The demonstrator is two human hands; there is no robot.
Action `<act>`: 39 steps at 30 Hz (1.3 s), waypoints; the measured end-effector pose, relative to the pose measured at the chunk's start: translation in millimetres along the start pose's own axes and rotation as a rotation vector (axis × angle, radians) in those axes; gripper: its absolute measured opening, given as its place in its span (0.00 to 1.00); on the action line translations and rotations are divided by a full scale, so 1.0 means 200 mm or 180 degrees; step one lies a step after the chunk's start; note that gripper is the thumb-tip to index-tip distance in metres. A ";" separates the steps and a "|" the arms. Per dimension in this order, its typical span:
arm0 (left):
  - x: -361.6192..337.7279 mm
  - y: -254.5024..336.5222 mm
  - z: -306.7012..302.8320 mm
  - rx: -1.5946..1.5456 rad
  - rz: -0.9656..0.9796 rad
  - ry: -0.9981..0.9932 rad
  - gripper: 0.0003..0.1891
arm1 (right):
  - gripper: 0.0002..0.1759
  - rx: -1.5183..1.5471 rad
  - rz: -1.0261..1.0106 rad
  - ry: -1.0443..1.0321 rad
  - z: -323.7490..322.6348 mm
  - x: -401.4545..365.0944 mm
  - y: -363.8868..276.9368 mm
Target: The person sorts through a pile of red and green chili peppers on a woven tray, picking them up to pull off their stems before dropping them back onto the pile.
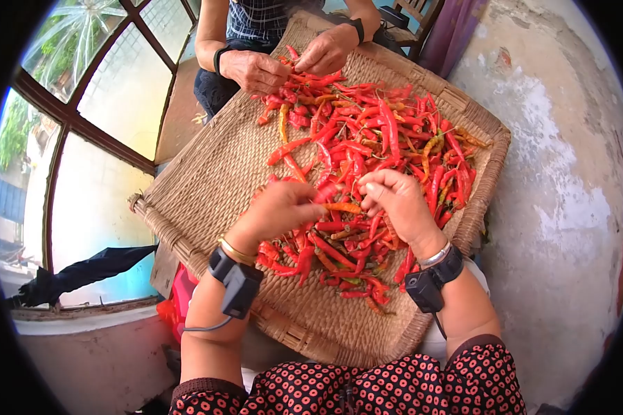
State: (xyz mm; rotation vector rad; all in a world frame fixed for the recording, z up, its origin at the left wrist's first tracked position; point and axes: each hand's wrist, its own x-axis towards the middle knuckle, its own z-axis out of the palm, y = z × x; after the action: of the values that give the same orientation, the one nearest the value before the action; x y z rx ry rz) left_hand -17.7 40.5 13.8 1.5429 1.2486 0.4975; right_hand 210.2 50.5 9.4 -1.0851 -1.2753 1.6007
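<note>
A wide woven tray (214, 173) rests across my lap, covered on its right half with a heap of red chili peppers (374, 131). My left hand (280, 211) and my right hand (394, 200) meet over the near part of the heap. Between them they pinch one orange-red chili (340, 207), the left hand at one end, the right hand at the other. Each of my wrists wears a black strapped device and a bangle.
Another person sits across the tray; their two hands (294, 62) work in the chilies at the far edge. An arched window (97, 104) is at the left, a rough plastered wall (567, 173) at the right. A red plastic bag (176, 297) lies under the tray.
</note>
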 end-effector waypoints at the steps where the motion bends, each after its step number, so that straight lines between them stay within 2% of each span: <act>1: 0.00 0.02 -0.04 -0.0046 -0.0093 0.0157 0.09 | 0.08 -0.0061 -0.0008 0.0197 -0.02 0.00 -0.02; 3: 0.03 0.02 -0.11 -0.0801 -0.0491 0.0796 0.14 | 0.08 -0.0209 -0.0262 0.0633 -0.08 0.04 0.00; 4: 0.04 0.00 -0.12 -0.1359 -0.0258 0.1370 0.16 | 0.08 -0.0478 -0.0439 0.0877 -0.11 0.06 0.01; 5: 0.06 -0.02 -0.13 -0.1917 -0.0019 0.1946 0.19 | 0.09 -0.1104 -0.1011 0.1245 -0.15 0.09 0.06; 6: 0.08 -0.05 -0.14 -0.2069 -0.0056 0.2319 0.22 | 0.10 -0.1559 -0.1271 0.1405 -0.16 0.10 0.03; 9: 0.08 -0.08 -0.13 -0.1944 0.0084 0.2030 0.24 | 0.15 -0.3102 -0.2419 0.1915 -0.18 0.15 0.00; 10: 0.07 -0.07 -0.11 -0.1898 0.0059 0.1591 0.21 | 0.20 -0.3144 -0.2241 0.1869 -0.18 0.16 -0.01; 11: 0.08 -0.07 -0.08 -0.1904 0.0076 0.1556 0.21 | 0.27 -0.3506 -0.2177 0.1911 -0.19 0.17 0.00; 13: 0.09 -0.06 0.01 -0.1371 0.0275 0.1069 0.16 | 0.35 -0.3852 -0.1785 0.2058 -0.21 0.19 0.01; 14: 0.07 -0.04 0.05 -0.1211 0.0347 0.1031 0.15 | 0.35 -0.3873 -0.1776 0.2069 -0.23 0.20 0.03; 16: 0.06 -0.04 0.08 -0.1055 0.0372 0.0906 0.15 | 0.39 -0.3808 -0.1192 0.2059 -0.26 0.21 0.07; 17: 0.06 -0.03 0.09 -0.0884 0.0388 0.0798 0.15 | 0.39 -0.3826 -0.1189 0.2071 -0.27 0.21 0.07; 19: 0.05 -0.01 0.09 -0.1077 0.0379 0.0713 0.15 | 0.39 -0.3969 -0.0993 0.1460 -0.29 0.21 0.06; 20: 0.06 -0.01 0.09 -0.0992 0.0337 0.0679 0.16 | 0.33 -0.4153 -0.1075 0.1434 -0.30 0.22 0.10; 22: 0.06 -0.01 0.10 -0.0905 0.0309 0.0640 0.16 | 0.30 -0.4071 -0.1208 0.1302 -0.31 0.23 0.12; 24: 0.06 0.00 0.11 -0.0178 0.0095 0.0567 0.18 | 0.21 -0.3927 -0.1502 0.1210 -0.30 0.24 0.14; 25: 0.07 -0.01 0.12 -0.0176 0.0104 0.0559 0.18 | 0.21 -0.3931 -0.1501 0.1222 -0.29 0.24 0.14; 27: 0.09 -0.04 0.13 0.0154 0.0378 0.0647 0.20 | 0.17 -0.3898 -0.1588 0.1062 -0.27 0.24 0.14; 29: 0.10 -0.05 0.14 0.0130 0.0292 0.0553 0.23 | 0.15 -0.3817 -0.1628 0.1077 -0.24 0.24 0.14; 31: 0.16 -0.16 0.17 0.0596 0.1103 0.1154 0.31 | 0.15 -0.3615 -0.1532 0.0833 -0.23 0.24 0.15; 32: 0.17 -0.16 0.18 0.0601 0.1105 0.1139 0.31 | 0.14 -0.3562 -0.1540 0.0752 -0.21 0.23 0.15; 34: 0.19 -0.13 0.20 -0.0874 0.0371 0.0737 0.39 | 0.13 -0.3447 -0.1616 0.0644 -0.17 0.22 0.15; 35: 0.19 -0.10 0.20 -0.0870 0.0368 0.0722 0.39 | 0.12 -0.3401 -0.1648 0.0610 -0.15 0.22 0.15; 37: 0.17 0.00 0.20 -0.1937 -0.0163 0.0746 0.42 | 0.12 -0.3270 -0.1694 0.0553 -0.12 0.22 0.16; 39: 0.20 -0.07 0.15 -0.1827 -0.0105 0.0652 0.38 | 0.12 -0.2593 -0.1920 0.0294 -0.09 0.22 0.17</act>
State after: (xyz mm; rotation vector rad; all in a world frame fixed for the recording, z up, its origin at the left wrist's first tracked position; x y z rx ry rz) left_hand 15.7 60.7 -21.3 1.0022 1.1479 0.9200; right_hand 211.3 91.2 -33.0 -1.0520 -2.0186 0.5632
